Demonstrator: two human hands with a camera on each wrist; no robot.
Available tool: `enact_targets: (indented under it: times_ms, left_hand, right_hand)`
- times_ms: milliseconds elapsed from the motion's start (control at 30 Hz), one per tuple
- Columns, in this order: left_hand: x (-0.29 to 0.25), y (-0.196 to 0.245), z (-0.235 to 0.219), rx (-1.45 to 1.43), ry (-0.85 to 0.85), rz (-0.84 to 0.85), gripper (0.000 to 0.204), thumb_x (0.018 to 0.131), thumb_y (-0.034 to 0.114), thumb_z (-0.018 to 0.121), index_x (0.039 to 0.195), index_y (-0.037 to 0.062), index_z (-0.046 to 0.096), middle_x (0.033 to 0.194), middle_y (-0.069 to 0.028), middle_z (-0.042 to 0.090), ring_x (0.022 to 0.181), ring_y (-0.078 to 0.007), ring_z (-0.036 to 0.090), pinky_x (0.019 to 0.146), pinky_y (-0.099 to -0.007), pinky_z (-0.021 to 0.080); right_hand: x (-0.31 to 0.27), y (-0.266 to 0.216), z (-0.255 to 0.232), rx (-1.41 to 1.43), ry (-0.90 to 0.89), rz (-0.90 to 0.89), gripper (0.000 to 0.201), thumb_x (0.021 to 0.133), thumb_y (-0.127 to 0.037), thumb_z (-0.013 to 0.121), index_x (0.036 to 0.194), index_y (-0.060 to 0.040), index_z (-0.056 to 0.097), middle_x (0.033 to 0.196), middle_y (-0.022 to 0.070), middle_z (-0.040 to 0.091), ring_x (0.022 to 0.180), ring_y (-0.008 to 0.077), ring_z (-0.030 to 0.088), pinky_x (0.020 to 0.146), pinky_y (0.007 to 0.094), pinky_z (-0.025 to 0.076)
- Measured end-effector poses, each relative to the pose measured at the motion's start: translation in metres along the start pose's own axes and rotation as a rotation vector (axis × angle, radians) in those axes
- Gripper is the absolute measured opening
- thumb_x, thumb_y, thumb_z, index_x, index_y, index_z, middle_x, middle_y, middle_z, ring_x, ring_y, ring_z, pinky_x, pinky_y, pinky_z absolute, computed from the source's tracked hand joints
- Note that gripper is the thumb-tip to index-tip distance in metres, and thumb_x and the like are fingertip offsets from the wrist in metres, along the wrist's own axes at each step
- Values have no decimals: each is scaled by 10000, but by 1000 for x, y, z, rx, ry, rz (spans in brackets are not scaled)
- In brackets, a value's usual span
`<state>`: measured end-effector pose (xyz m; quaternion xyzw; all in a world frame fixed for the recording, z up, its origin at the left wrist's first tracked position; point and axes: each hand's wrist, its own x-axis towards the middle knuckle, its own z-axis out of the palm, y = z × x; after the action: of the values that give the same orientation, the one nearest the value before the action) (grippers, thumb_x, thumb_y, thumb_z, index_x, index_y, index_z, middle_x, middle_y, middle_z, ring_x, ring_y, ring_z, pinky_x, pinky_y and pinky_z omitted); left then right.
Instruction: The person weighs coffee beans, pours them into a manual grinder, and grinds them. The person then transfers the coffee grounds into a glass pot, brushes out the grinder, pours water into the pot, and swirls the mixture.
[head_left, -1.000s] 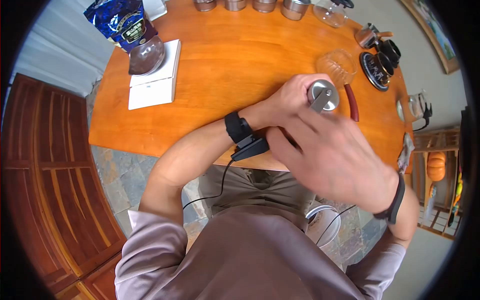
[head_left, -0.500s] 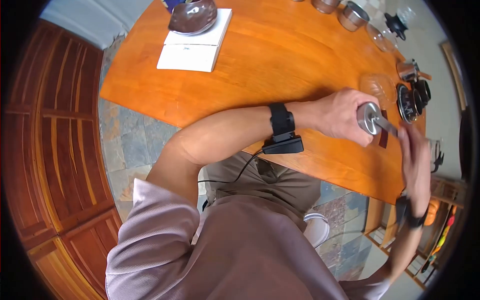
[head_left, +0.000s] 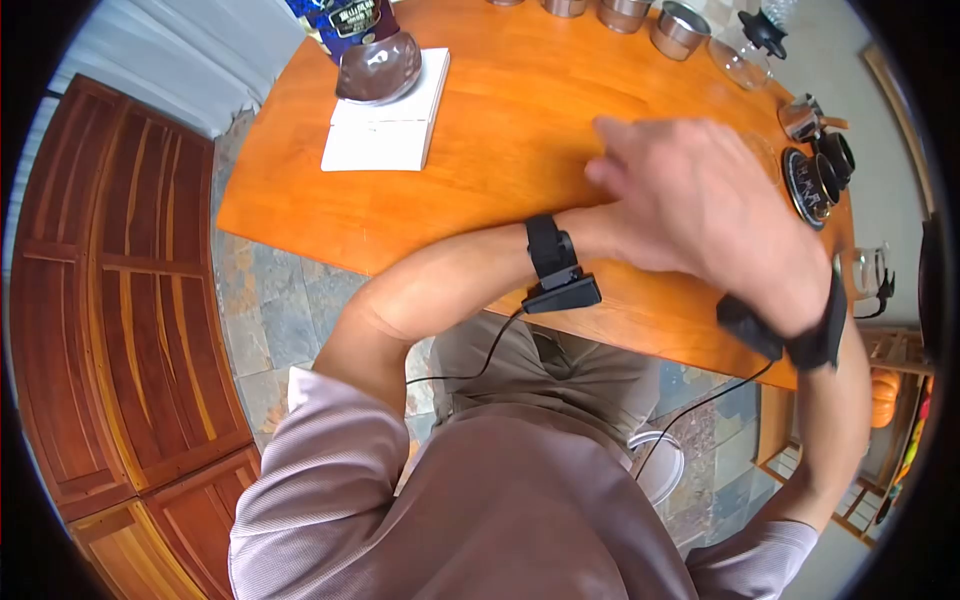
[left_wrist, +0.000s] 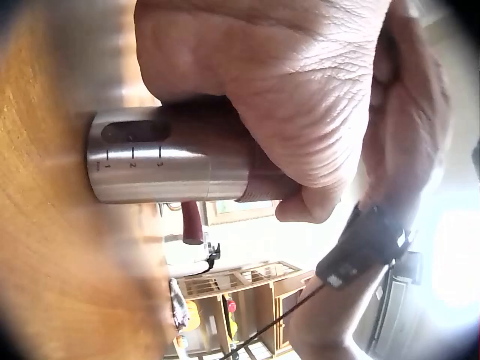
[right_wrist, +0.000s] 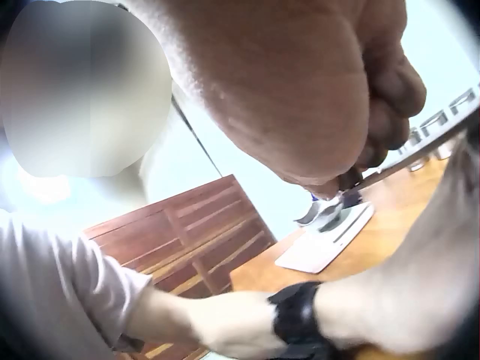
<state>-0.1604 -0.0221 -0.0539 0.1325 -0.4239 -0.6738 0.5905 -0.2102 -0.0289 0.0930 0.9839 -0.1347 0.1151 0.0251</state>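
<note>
In the left wrist view, a steel hand coffee grinder (left_wrist: 169, 176) with marked measuring lines and a small dark window stands at the wooden table top (left_wrist: 45, 217). My left hand (left_wrist: 277, 90) wraps round its upper, darker part. Over the grinder, my right hand (head_left: 715, 200) covers it from the head view, along with most of the left hand. Curled fingers of the right hand hold the outer end of the grinder's crank arm (right_wrist: 420, 152), which shows as a thin metal bar in the right wrist view.
A dark glossy bowl (head_left: 380, 70) sits on a white scale (head_left: 375, 145), with a blue bag (head_left: 350, 20) behind. Metal canisters (head_left: 680, 30) and a glass pot (head_left: 738, 62) line the far edge. Dark cups (head_left: 825, 180) stand at the right. A red-brown handle (left_wrist: 193, 223) shows beyond the grinder.
My right hand has swung round with the crank, from over the grinder to its right side, then back across it to the left. My left hand keeps its grip while the head view has shifted.
</note>
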Motion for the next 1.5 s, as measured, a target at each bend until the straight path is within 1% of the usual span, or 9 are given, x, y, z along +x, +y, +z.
enact_targets:
  times_ms: [67, 200, 667, 1000, 1067, 1133, 1200, 1333, 1500]
  left_hand:
    - [-8, 40, -3, 666, -284, 266, 188, 755, 149, 741, 872, 41, 641, 732, -16, 612, 700, -133, 599, 643, -315, 481]
    - [-16, 56, 10, 651, -251, -45, 256, 687, 124, 807, 871, 62, 641, 785, 0, 668, 708, -88, 606, 650, -277, 487]
    - [-9, 55, 12, 567, -325, -105, 303, 686, 124, 808, 928, 56, 639, 788, 2, 675, 723, -71, 610, 644, -261, 489]
    - [-3, 54, 15, 667, -225, -99, 150, 843, 158, 673, 920, 45, 610, 817, -7, 643, 742, -113, 577, 691, -283, 484]
    - [-21, 56, 9, 587, -341, -170, 121, 925, 156, 561, 918, 50, 619, 870, 5, 666, 775, -92, 602, 713, -269, 496]
    - [-51, 18, -39, -67, 60, -518, 74, 883, 111, 628, 924, 49, 633, 915, -1, 676, 835, -74, 631, 736, -259, 513]
    - [-28, 53, 13, 655, -287, -98, 183, 815, 57, 712, 978, 39, 629, 941, -26, 673, 880, -85, 649, 743, -265, 529]
    - [-29, 69, 11, 566, -101, -183, 289, 740, -10, 734, 997, 37, 612, 876, -15, 668, 790, -97, 649, 694, -254, 524]
    - [-21, 64, 6, 638, -76, -82, 266, 752, -8, 724, 988, 37, 609, 829, -17, 666, 767, -85, 639, 686, -256, 523]
  right_hand:
    - [-7, 24, -2, 16, 168, -122, 322, 918, -171, 668, 1151, 50, 657, 878, 205, 679, 843, 384, 646, 736, 443, 519]
    - [-46, 53, -22, -110, -4, 485, 236, 992, -171, 591, 973, 48, 676, 797, 242, 640, 785, 419, 633, 732, 469, 501]
    - [-155, -36, -57, 40, -201, 934, 406, 1024, -195, 545, 1333, 66, 579, 936, 283, 652, 825, 415, 623, 802, 438, 494]
    - [-70, -67, -31, 94, -120, -2, 258, 796, -177, 710, 970, -4, 629, 760, 120, 636, 638, 251, 666, 518, 379, 504]
    - [-31, -51, -28, 43, -180, -36, 165, 753, -151, 692, 863, -35, 654, 727, 142, 657, 673, 266, 690, 524, 385, 509]
    - [-8, -10, -12, -42, -62, -41, 101, 755, -146, 682, 762, -45, 682, 708, 160, 667, 707, 289, 704, 563, 413, 533]
    - [-6, 45, -4, -153, -1, -66, 164, 796, -168, 678, 711, -27, 689, 741, 176, 674, 727, 336, 696, 623, 442, 548]
    - [-51, 76, -40, 28, -175, 348, 248, 951, -192, 607, 844, 7, 707, 778, 201, 670, 755, 387, 664, 684, 479, 520]
    - [-132, 19, -60, 18, -113, 412, 144, 935, -121, 623, 909, 17, 651, 762, 174, 630, 727, 365, 630, 629, 450, 509]
